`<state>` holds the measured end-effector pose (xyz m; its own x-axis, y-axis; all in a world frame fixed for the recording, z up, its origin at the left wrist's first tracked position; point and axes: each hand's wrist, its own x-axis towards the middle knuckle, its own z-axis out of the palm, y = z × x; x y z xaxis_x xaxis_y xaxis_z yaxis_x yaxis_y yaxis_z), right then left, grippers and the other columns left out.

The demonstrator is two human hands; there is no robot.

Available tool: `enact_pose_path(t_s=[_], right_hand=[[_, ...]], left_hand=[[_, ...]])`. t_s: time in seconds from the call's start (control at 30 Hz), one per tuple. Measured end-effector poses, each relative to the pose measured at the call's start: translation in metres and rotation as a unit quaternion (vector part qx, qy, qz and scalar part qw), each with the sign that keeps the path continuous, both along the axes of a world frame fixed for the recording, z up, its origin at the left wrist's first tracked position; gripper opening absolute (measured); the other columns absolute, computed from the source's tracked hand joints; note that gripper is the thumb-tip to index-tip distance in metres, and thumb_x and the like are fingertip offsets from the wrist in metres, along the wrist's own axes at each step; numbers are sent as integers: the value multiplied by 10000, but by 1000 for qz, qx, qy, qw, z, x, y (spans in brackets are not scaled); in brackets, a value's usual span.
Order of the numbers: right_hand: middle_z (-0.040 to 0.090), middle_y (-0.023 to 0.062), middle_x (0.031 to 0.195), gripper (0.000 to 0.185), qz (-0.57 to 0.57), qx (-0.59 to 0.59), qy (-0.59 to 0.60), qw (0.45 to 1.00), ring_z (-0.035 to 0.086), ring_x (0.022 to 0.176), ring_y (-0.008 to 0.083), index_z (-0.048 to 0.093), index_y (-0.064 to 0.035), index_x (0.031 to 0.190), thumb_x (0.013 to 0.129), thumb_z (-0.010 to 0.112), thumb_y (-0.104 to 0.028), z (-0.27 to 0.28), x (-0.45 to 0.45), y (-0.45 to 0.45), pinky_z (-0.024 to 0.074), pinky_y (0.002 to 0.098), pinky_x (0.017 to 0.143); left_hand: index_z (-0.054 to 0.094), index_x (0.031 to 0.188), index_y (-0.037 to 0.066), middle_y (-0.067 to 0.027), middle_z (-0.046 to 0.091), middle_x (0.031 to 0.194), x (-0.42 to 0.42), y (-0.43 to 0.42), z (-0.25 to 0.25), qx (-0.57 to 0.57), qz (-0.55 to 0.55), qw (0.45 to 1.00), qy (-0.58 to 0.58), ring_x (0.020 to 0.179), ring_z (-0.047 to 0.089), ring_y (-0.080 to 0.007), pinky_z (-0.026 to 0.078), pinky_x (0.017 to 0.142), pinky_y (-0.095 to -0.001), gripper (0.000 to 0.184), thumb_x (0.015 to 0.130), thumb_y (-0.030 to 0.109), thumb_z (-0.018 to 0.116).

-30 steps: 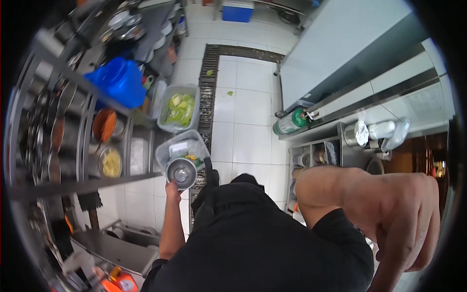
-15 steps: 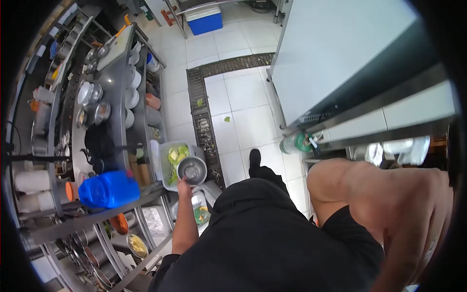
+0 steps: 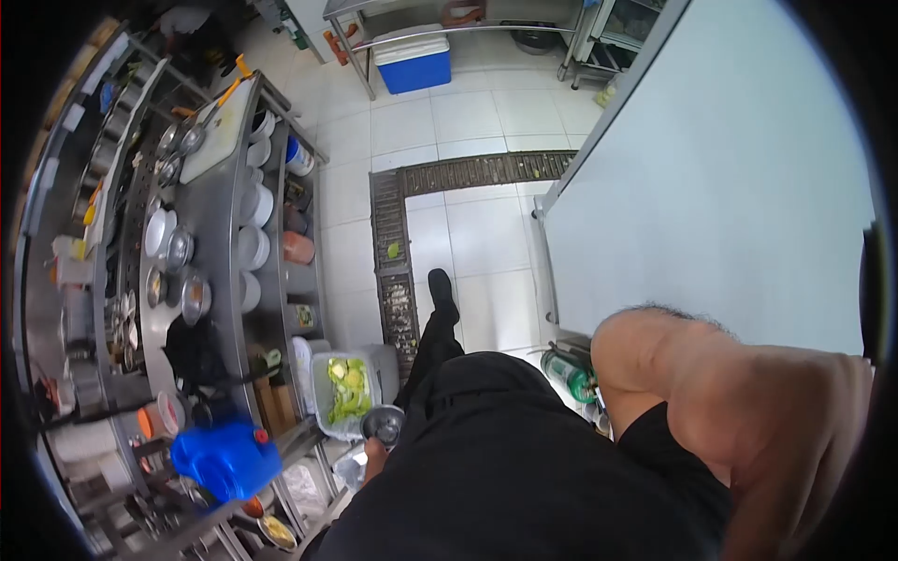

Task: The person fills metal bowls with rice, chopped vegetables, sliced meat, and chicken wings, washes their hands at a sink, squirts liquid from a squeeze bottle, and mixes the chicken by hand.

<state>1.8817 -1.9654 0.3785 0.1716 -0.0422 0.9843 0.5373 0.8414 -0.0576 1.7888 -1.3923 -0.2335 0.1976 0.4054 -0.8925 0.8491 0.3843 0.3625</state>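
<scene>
A small metal bowl (image 3: 383,425) is gripped at its rim by my left hand (image 3: 374,456), low at the centre-left beside my dark clothing. The bowl hangs next to a clear plastic tub (image 3: 329,416) that holds green leaves (image 3: 347,390). Large and close to the camera, my right hand (image 3: 795,421) is raised at the right edge. Its fingers are bent downward and partly cut off by the dark rim of the view, so what they hold, if anything, does not show.
Steel counter (image 3: 208,210) at left with bowls and a white cutting board (image 3: 217,140). Blue jug (image 3: 227,460) at lower left. Floor drain grate (image 3: 391,234) ahead, blue cooler (image 3: 413,70) beyond. White cabinet (image 3: 720,187) and green cylinder (image 3: 567,376) at right. A person (image 3: 192,28) bends far off.
The view has moved forward along the aisle. My left hand and the bowl have shifted down and closer to my body. A foot has stepped ahead. My right hand stays raised.
</scene>
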Motion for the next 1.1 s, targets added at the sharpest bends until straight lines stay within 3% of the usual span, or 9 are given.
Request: enact_pose_path(t_s=[0.17, 0.37, 0.43, 0.6, 0.8, 0.87, 0.97, 1.0, 1.1], right_hand=[[676, 179, 654, 212, -83, -72, 60, 992, 691, 604, 272, 655, 70, 596, 533, 603, 266, 6, 95, -42, 619, 365, 512], [660, 161, 663, 117, -146, -81, 67, 984, 659, 587, 254, 649, 56, 619, 610, 579, 148, 16, 217, -81, 596, 355, 503], [654, 155, 666, 97, -162, -75, 69, 982, 648, 581, 248, 648, 51, 627, 636, 571, 109, 16, 247, -99, 588, 352, 500], [640, 141, 673, 110, -178, -61, 62, 980, 621, 568, 233, 643, 38, 647, 701, 551, 12, 11, 330, -156, 569, 343, 492], [624, 124, 681, 202, -202, -11, 53, 978, 588, 551, 215, 638, 24, 670, 779, 527, -105, -22, 443, -283, 546, 333, 482], [593, 72, 758, 504, -329, -21, 103, 939, 508, 546, 183, 605, -13, 695, 893, 493, -463, -63, 484, -352, 485, 341, 472], [493, 55, 712, 458, -594, -16, 229, 771, 435, 582, 151, 536, -40, 719, 1009, 516, -393, -132, 537, -439, 523, 345, 572], [529, 58, 747, 340, -585, 51, 352, 729, 429, 571, 126, 564, -17, 803, 1009, 498, -280, -161, 551, -457, 531, 327, 572], [605, 113, 948, 376, -569, -13, 639, 517, 589, 780, 151, 653, -48, 1186, 967, 634, -354, -178, 566, -502, 549, 346, 687]], left_hand=[[480, 1349, 208, -130, 529, 1343, 126, -29, -16, 14, -29, 999, 34, 1112, 586, -400, 535, 784, -622, 449, 906, 281, 497], [517, 1313, 221, -129, 553, 1319, 413, -86, -26, 48, -142, 989, -16, 1063, 605, -415, 538, 758, -603, 413, 917, 340, 513], [467, 1296, 123, -137, 469, 1034, 527, -125, -15, 82, -127, 985, -83, 901, 530, -366, 534, 730, -606, 404, 903, 214, 476], [480, 1373, 137, -125, 542, 1387, 749, -263, 39, -11, -264, 931, -251, 1180, 593, -348, 525, 862, -614, 469, 914, 229, 518], [499, 1326, 114, -126, 580, 1275, 857, -404, 19, -40, -307, 902, -302, 1148, 567, -301, 479, 873, -686, 421, 932, 240, 579], [520, 1289, 92, -116, 583, 1264, 859, -435, 17, -21, -288, 933, -216, 1171, 546, -284, 474, 864, -633, 396, 928, 239, 592], [583, 1257, 64, -88, 638, 1199, 859, -434, -5, -9, -355, 921, -161, 1073, 611, -275, 502, 805, -571, 378, 927, 249, 593], [574, 1268, 70, -89, 630, 1210, 861, -443, -2, 6, -369, 922, -116, 1083, 605, -276, 504, 806, -570, 384, 929, 251, 589], [547, 1300, 87, -92, 608, 1245, 871, -481, 12, 38, -396, 917, -26, 1113, 587, -277, 509, 810, -568, 403, 935, 256, 576]])
